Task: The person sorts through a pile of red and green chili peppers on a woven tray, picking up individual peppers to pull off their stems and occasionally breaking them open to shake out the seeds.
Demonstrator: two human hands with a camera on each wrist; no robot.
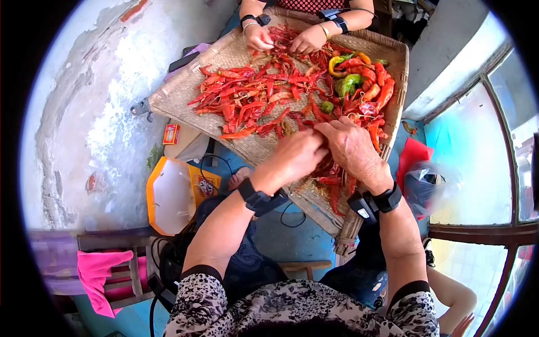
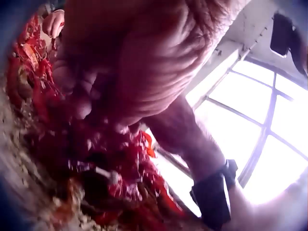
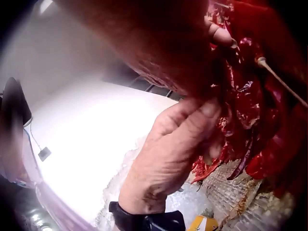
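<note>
Over the near side of a woven tray (image 1: 185, 95), my two hands meet at the fingertips among dried red chilies (image 1: 334, 185). My left hand (image 1: 297, 154) comes in from the left with curled fingers. In the right wrist view, the left thumb and fingers (image 3: 207, 110) pinch at the edge of a wrinkled dried chili (image 3: 224, 122). My right hand (image 1: 356, 149) bends down beside it, knuckles up. One right fingertip (image 3: 222, 36) shows against the chilies; I cannot tell what that hand holds. A stemmed chili (image 3: 260, 57) lies close by.
Across the tray, another person's hands (image 1: 306, 39) work in the red pile (image 1: 252, 95). Fresher red, yellow and green peppers (image 1: 348, 84) lie at the tray's right. Left of the tray stands an orange-rimmed container (image 1: 150, 196); a plastic bag (image 1: 424, 188) is at right.
</note>
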